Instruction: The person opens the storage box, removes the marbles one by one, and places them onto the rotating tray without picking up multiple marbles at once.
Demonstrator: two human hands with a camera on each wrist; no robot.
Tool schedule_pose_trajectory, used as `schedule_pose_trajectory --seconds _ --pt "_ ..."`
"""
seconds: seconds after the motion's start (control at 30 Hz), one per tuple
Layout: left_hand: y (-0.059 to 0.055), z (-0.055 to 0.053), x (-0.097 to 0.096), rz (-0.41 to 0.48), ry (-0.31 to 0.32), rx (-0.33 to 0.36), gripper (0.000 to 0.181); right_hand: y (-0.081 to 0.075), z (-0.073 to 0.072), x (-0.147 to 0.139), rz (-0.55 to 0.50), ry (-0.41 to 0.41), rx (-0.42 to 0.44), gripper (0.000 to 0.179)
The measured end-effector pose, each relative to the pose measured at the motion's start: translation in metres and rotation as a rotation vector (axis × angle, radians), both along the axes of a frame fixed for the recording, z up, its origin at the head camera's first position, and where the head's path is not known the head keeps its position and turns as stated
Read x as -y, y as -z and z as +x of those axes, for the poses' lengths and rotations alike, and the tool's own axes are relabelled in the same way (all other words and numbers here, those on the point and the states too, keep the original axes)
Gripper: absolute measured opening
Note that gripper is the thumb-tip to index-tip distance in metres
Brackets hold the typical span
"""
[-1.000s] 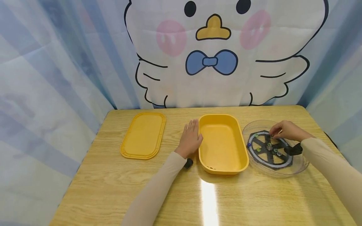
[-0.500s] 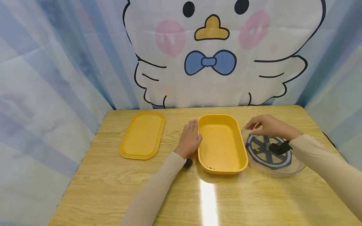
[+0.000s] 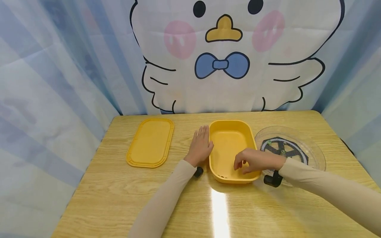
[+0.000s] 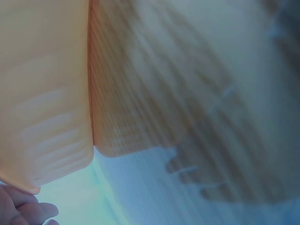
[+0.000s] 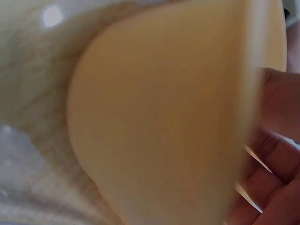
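My left hand (image 3: 198, 147) lies with straight fingers along the left side of a yellow tub (image 3: 212, 155), touching its wall. My right hand (image 3: 257, 160) is over the tub's near right part, palm down, fingers loosely bent into it. Thumb and fingertips stand apart, and no object shows between them. In the right wrist view the tub's wall (image 5: 159, 112) hides the fingertips. Several small dark pieces lie at the tub's near end. Behind the right hand sits a clear round dish (image 3: 317, 155) with a dark spoked wheel shape (image 3: 293, 152) and green marbles (image 3: 269, 142).
A flat yellow lid (image 3: 151, 142) lies on the wooden table (image 3: 113, 195) left of the left hand. A curtain (image 3: 184, 89) with a cartoon bird hangs behind the table's far edge. A black wrist camera (image 3: 273, 179) sits under the right wrist.
My right hand was at the wheel shape in the dish, lifted to the dish's far left side, then moved left and nearer, over the tub. The left hand has stayed in place.
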State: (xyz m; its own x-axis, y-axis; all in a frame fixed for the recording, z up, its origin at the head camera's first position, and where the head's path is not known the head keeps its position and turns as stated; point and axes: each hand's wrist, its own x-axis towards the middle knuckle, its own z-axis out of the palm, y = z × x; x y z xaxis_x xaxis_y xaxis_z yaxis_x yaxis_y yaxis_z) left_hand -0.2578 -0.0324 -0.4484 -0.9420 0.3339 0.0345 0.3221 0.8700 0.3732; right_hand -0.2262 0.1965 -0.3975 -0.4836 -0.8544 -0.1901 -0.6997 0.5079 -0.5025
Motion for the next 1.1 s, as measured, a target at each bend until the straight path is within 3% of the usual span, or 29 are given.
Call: schedule_pose_trajectory --seconds 0.23,0.43,0.47,0.67,0.7,0.9,1.1 --pt "0.001 -0.003 0.000 -0.010 0.007 0.019 0.062 0.019 0.007 0.002 -0.025 -0.059 0.009 0.019" --pt "0.008 -0.008 0.001 0.019 0.013 0.005 0.063 0.028 0.007 0.004 -0.033 -0.087 0.013 0.017" --pt "0.015 -0.011 0.002 0.021 0.019 -0.014 0.063 0.028 0.007 0.004 -0.035 -0.090 0.013 0.017" --pt "0.009 -0.008 0.003 0.027 0.029 0.003 0.063 0.030 0.007 0.010 -0.028 -0.094 0.033 0.018" --pt "0.002 -0.004 0.002 0.026 0.025 0.020 0.063 0.031 0.007 0.012 -0.028 -0.093 0.046 0.019" --pt "0.002 -0.004 0.001 -0.023 0.010 0.011 0.062 0.033 0.005 0.023 -0.049 -0.091 0.111 0.020" --pt "0.002 -0.004 -0.001 -0.023 0.006 0.005 0.062 0.033 0.003 0.033 -0.046 -0.082 0.083 0.018"
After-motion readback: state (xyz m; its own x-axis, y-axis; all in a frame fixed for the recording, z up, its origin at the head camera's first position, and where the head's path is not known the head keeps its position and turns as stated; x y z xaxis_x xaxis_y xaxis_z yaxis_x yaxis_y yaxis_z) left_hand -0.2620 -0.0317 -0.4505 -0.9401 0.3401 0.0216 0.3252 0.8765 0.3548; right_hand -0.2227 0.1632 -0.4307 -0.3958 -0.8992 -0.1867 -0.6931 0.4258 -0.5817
